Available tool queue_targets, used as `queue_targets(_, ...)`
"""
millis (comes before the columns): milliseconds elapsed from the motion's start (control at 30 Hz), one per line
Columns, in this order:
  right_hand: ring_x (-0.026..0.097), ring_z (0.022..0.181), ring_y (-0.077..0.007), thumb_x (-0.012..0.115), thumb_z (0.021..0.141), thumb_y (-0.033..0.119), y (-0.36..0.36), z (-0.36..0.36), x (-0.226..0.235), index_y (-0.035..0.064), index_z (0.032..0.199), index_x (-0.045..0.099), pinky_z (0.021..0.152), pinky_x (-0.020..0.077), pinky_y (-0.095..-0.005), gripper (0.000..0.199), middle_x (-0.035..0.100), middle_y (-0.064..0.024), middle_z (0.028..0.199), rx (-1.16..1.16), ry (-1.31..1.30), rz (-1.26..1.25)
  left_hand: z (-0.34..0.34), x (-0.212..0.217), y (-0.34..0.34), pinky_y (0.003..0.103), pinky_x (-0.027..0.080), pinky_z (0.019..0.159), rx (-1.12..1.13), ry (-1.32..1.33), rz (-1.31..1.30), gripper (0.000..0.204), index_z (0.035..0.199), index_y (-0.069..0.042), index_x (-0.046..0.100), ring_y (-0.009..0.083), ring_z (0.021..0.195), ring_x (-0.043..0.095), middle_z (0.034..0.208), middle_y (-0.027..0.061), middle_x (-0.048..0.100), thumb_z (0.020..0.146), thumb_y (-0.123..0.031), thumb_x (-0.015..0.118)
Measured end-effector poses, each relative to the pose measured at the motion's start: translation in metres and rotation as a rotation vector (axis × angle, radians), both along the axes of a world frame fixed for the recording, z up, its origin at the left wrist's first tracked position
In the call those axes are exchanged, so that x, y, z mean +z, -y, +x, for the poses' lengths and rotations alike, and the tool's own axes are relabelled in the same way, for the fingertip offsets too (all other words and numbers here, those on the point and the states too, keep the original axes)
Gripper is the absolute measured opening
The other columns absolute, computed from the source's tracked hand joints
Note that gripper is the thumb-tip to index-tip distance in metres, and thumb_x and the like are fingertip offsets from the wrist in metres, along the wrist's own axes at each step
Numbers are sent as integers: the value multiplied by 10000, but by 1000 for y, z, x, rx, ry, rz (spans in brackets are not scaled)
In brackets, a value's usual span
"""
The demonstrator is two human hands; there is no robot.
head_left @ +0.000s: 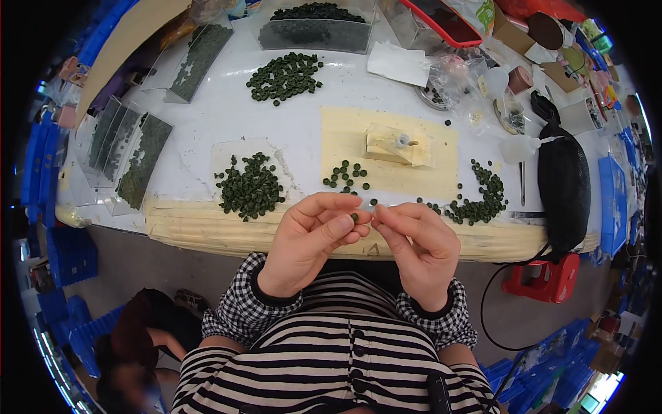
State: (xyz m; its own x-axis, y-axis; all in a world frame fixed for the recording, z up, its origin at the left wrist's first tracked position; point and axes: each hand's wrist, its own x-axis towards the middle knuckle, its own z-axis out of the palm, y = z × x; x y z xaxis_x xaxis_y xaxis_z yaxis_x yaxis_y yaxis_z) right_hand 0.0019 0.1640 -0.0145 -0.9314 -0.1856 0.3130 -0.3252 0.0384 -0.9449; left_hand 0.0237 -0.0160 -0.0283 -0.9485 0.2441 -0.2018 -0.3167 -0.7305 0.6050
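— Where the two hands meet above the near edge of the worktable [207,117], what sits between them?

— One small dark green disc [354,217], pinched at the fingertips. The left hand [310,241] is curled, thumb and forefinger closed on the disc; the right hand [420,245] is curled too, its fingertips touching the same spot from the other side. Whether the right hand truly grips the disc I cannot tell.

— And on the table itself?

— Just beyond the hands, a small cluster of green discs [346,176] lies on a pale yellow mat [345,131]. Left of it, near the front edge, is a bigger heap of discs [251,188]. Toward the right front edge, a curved row of discs [479,196]. Farther back, another pile [285,76].

— Anything else?

— A taped block with a small metal peg [400,143] stands mid-mat. A clear bin of dark discs [314,27] sits at the far edge, clear trays [127,155] by the left edge, and a black pouch [564,186] by the right.
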Motion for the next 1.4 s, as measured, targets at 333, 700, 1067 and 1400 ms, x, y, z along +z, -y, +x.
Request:
queue_targets(333,623,794,-144,706,796,-59,0,0,-5,-36,907,677,712,495,-250,117,667,-85,877,5,76,-114,2,-7,-5,278,570,833,40,-109,-49,192,1115,16,622,196,936,683,1043,162,688,925,6,596)
queue_targets(700,607,765,-151,705,772,-69,7,0,-4,-24,883,686,688,478,-254,122,658,-86,851,-7,68,-67,6,-1,-8,260,564,807,144,-210,-335,174,1031,53,670,181,897,689,1006,160,700,859,70,656)
queue_targets(1067,622,732,-161,716,752,-78,9,1,0,-24,910,707,643,487,-246,167,652,-96,827,-42,-93,62,6,1,-8,245,560,801,209,-258,-449,161,1003,50,686,157,889,681,985,138,701,847,84,664)
queue_targets(1400,632,738,-170,715,752,-95,9,2,2,-20,981,718,647,496,-242,241,660,-107,849,-16,-164,108,4,6,-5,237,558,787,190,-257,-511,182,1016,55,687,158,893,673,1007,138,682,839,93,667)
